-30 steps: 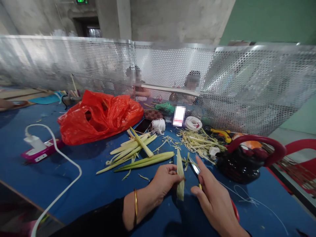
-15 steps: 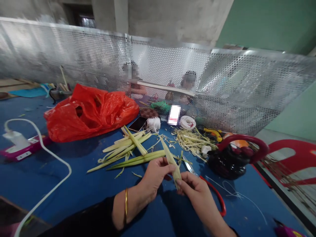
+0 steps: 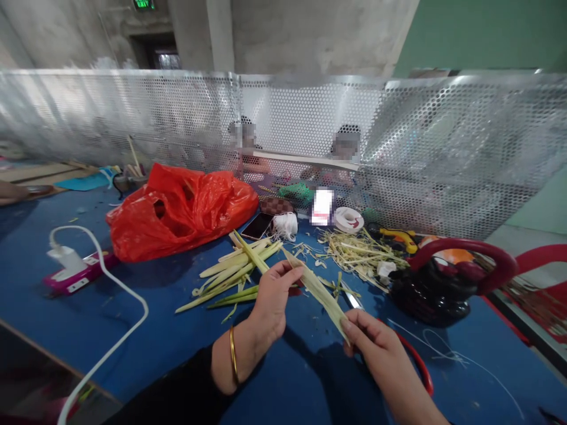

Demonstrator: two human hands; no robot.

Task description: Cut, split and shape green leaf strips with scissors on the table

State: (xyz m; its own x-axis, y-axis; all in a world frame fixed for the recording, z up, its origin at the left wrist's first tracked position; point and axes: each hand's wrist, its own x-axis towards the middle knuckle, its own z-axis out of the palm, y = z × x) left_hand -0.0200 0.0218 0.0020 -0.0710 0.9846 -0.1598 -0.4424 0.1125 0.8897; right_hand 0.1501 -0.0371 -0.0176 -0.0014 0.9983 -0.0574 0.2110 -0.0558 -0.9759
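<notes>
Both my hands hold one pale green leaf strip [image 3: 316, 289] stretched slantwise above the blue table [image 3: 146, 342]. My left hand [image 3: 272, 298], with a gold bangle on the wrist, pinches its far upper end. My right hand [image 3: 376, 348] pinches its near lower end. Red-handled scissors [image 3: 414, 360] lie on the table just under and right of my right hand, their blades [image 3: 352, 300] pointing away. A pile of similar green strips [image 3: 234, 268] lies just beyond my left hand.
A red plastic bag [image 3: 181, 209] lies at the back left, and a black basket with a red handle [image 3: 443, 283] stands at the right. Shredded trimmings [image 3: 354, 254], a thread ball [image 3: 284, 225], a phone [image 3: 257, 225] and a tape roll [image 3: 348, 219] lie by the perforated metal screen [image 3: 398, 141]. A white cable and charger [image 3: 75, 262] run along the left.
My right hand let go of the scissors, which now lie on the table, and took the strip's lower end. Both hands then pulled apart, stretching the strip out slantwise.
</notes>
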